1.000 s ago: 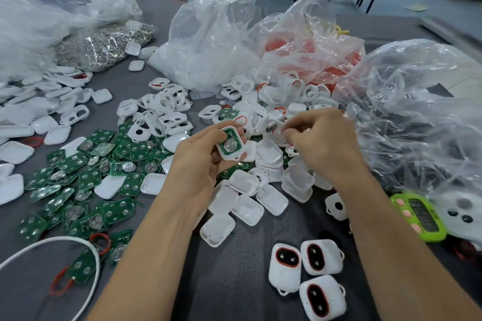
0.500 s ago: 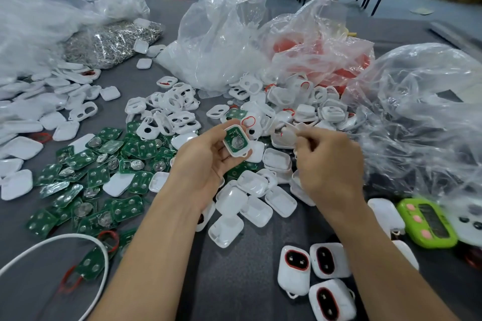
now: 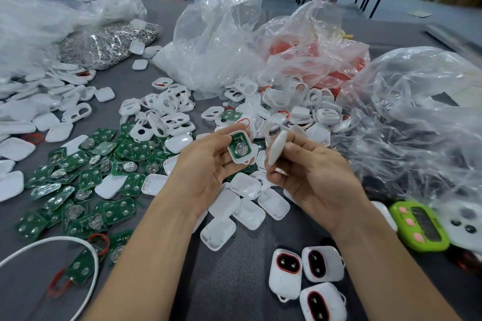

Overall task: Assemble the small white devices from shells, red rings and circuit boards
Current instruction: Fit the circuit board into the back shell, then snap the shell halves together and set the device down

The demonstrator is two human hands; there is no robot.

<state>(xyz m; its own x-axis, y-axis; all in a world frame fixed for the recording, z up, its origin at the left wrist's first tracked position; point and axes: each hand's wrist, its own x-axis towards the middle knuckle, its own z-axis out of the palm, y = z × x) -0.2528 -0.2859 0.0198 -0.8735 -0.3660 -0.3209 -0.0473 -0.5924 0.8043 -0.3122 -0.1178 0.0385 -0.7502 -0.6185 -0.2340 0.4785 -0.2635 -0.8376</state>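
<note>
The half-built device (image 3: 240, 148) sits in the left hand (image 3: 208, 164), above the middle of the grey table (image 3: 234, 284). It is a white shell with a green circuit board and a silver coin cell facing up. Whether a red ring already sits under the board cannot be made out, and the fingers behind the shell are hidden. The thumb lies along its upper left edge, so the left hand pinches it with curled fingers.

Just beside it, not quite touching, the right hand (image 3: 313, 180) pinches a second white shell (image 3: 277, 147) between thumb and fingertips. This shell is turned edge-on, so its inner face does not show.

Below the hands lie empty back shells (image 3: 234, 207), hollow side up. To the left spreads a loose heap of green circuit boards (image 3: 78, 180), some with coin cells. Beyond them are front shells (image 3: 167, 112) with oval openings.

Near the right forearm stand three finished devices (image 3: 307, 272), each with a red ring round a dark window. A lime-green gadget (image 3: 420, 227) lies further right, partly under a clear plastic bag (image 3: 417, 122) that blurs what is beneath it.

Behind the hands a bag of red rings (image 3: 313, 57) slumps against another clear bag (image 3: 216, 41). Far left is a bag of small metal parts (image 3: 104, 41). A white cable (image 3: 52, 243) loops at the lower left, cut off by the frame edge.
</note>
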